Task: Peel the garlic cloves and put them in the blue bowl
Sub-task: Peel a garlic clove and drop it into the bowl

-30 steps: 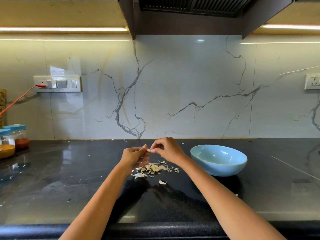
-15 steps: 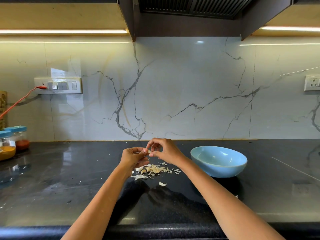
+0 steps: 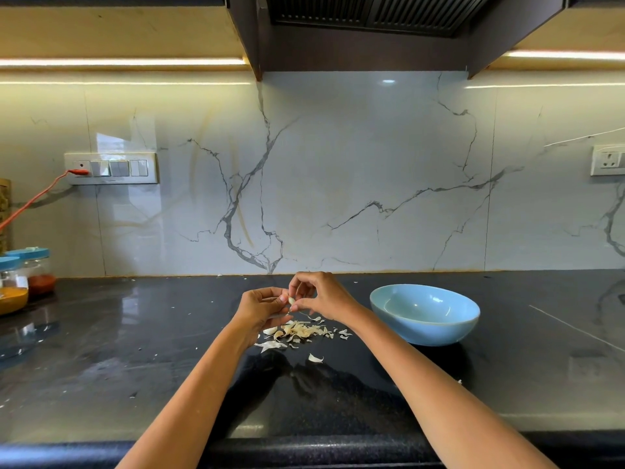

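Low centre: loose peel pile [image 3: 301, 331] on black counter [image 3: 135, 367], dropped straight below. Just above: garlic clove [image 3: 291, 301] pinched by left hand [image 3: 258, 308], right hand [image 3: 319, 294] fingertips pinching skin to strip. Mid right: blue bowl [image 3: 424, 328], close for dropping.

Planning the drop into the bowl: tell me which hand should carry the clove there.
Right, probably. The right hand lies beside the blue bowl; the left hand, also pinching the garlic clove, would have to cross over.
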